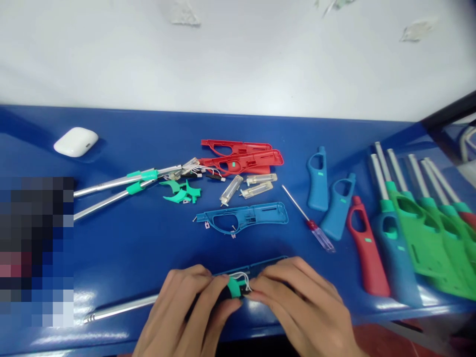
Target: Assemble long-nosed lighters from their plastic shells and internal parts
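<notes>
Near the front edge of the blue table, my left hand [189, 307] is closed on a lighter assembly with a long metal tube [126, 308] that sticks out to the left. A green trigger piece [234, 287] and looped white wires [241, 274] show between my hands. My right hand [303, 302] pinches the small black part [245, 288] beside the green piece. Behind my fingers lies a blue shell half [260, 265], mostly hidden by them.
Farther back lie another blue shell half [260, 214], red shells [249, 159], clear fuel tanks [256, 190], green triggers [180, 194] and metal tubes [111, 184]. A screwdriver [314, 228] and several lighters [420, 233] are right. A white case [75, 142] sits back left.
</notes>
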`<state>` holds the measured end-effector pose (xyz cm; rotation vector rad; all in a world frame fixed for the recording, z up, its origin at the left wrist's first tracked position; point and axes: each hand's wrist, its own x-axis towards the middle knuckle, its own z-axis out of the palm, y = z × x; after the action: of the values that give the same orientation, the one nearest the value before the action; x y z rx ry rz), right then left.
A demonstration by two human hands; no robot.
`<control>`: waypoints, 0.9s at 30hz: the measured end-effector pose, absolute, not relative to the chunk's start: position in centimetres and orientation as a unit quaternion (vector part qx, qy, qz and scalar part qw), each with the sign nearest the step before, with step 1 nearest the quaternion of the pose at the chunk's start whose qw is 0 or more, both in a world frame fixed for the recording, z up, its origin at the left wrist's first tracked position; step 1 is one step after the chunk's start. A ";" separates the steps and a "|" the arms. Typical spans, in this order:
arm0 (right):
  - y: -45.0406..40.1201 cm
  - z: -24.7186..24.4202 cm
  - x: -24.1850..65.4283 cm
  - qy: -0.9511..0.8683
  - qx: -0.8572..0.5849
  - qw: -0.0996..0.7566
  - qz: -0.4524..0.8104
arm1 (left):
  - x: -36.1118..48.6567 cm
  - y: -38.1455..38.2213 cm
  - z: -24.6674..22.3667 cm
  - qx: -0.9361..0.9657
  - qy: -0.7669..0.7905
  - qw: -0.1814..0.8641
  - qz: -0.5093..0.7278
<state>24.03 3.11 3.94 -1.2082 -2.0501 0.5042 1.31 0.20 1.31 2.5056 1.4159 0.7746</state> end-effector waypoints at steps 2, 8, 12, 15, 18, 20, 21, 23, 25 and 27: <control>3.1 4.0 24.3 -0.792 -0.469 0.339 0.193 | 1.6 0.2 1.5 0.832 0.480 0.076 0.268; 3.1 3.9 24.7 -0.798 -0.458 0.338 0.199 | 1.7 0.3 1.5 0.821 0.491 0.080 0.280; 2.7 3.3 24.3 -0.807 -0.461 0.338 0.147 | 1.6 0.5 1.6 0.827 0.478 0.095 0.280; 2.4 3.3 23.9 -0.804 -0.477 0.336 0.113 | 1.7 0.6 1.7 0.830 0.471 0.112 0.278; 2.5 4.0 24.1 -0.833 -0.460 0.294 0.092 | 1.8 0.7 1.7 0.841 0.461 0.117 0.259; 2.7 4.4 24.5 -0.853 -0.439 0.265 0.094 | 1.8 0.8 1.7 0.839 0.464 0.118 0.258; 2.7 4.5 24.7 -0.856 -0.435 0.261 0.099 | 1.7 0.8 1.8 0.838 0.466 0.118 0.259; 2.7 4.3 25.1 -0.848 -0.438 0.273 0.119 | 1.5 0.7 1.8 0.835 0.471 0.118 0.258; 2.6 3.9 25.4 -0.837 -0.441 0.287 0.149 | 1.0 0.4 1.9 0.839 0.471 0.119 0.244; 2.4 3.4 25.5 -0.826 -0.444 0.300 0.177 | 0.3 0.0 1.8 0.848 0.469 0.119 0.214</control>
<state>25.54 2.41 3.39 -1.1775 -2.1927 0.4692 0.35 0.04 1.76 2.4800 1.3727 0.6262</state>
